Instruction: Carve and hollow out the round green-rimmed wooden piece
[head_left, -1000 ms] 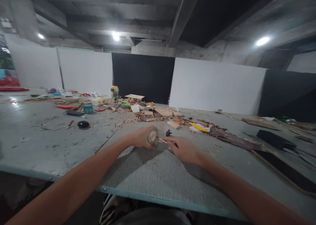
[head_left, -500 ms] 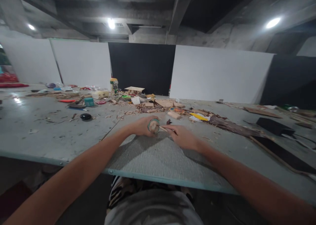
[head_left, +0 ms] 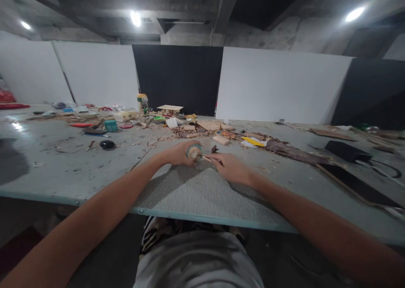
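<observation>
Slantwise, thin tool (head_left: 206, 158), tip leftward.

Look at the round piece (head_left: 193, 153) in the left hand (head_left: 179, 152): a matt, wood-like face! The right hand (head_left: 233, 168) has a slim tool (head_left: 206, 158) with a wooden-looking shaft. Under the hands, the grey desk (head_left: 202, 197) runs rough and streaky; left of them, a glossy, smooth black oval (head_left: 106, 144); beyond them, dry wood shavings (head_left: 182, 133); rightward, a coarse, bark-like strip (head_left: 294, 152).
</observation>
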Motion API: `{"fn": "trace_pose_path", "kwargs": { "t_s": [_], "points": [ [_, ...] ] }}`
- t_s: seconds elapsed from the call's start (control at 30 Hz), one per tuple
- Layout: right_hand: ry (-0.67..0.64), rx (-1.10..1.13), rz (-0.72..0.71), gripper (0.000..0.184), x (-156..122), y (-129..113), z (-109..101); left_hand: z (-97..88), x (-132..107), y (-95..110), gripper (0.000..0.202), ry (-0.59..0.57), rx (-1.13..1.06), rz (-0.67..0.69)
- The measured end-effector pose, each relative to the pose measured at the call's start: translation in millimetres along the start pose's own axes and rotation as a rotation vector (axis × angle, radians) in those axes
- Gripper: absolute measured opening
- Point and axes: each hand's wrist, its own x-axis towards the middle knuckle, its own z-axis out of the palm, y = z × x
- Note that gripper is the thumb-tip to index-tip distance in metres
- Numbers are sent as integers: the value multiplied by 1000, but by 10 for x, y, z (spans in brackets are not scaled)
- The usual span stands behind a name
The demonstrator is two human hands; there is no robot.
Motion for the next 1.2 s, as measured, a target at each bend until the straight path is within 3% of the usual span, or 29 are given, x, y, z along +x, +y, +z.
{"fn": "trace_pose_path", "kwargs": {
  "t_s": [0.17,0.3,0.43,0.57,0.7,0.83,1.2],
  "points": [
    [65,31,0,44,24,24,-1,-28,1,7,65,-10,-18,-12],
    [-53,24,-39,43,25,47,-11,-32,6,19,67,-18,-50,-29],
    [99,24,-23,44,29,74,-10,-28,12,33,64,-25,-47,21],
    [-6,-20,-19,44,35,71,-2,-35,11,42,63,-32,-47,15],
    [63,-22,27,45,33,44,-24,-55,2,55,58,-76,-65,14],
    [-36,-49,19,43,31,31,-37,-50,-2,61,63,-51,-95,-21],
    [32,-73,17,44,-17,-18,-18,-44,-6,58,56,-7,-64,3]
  ]
}}
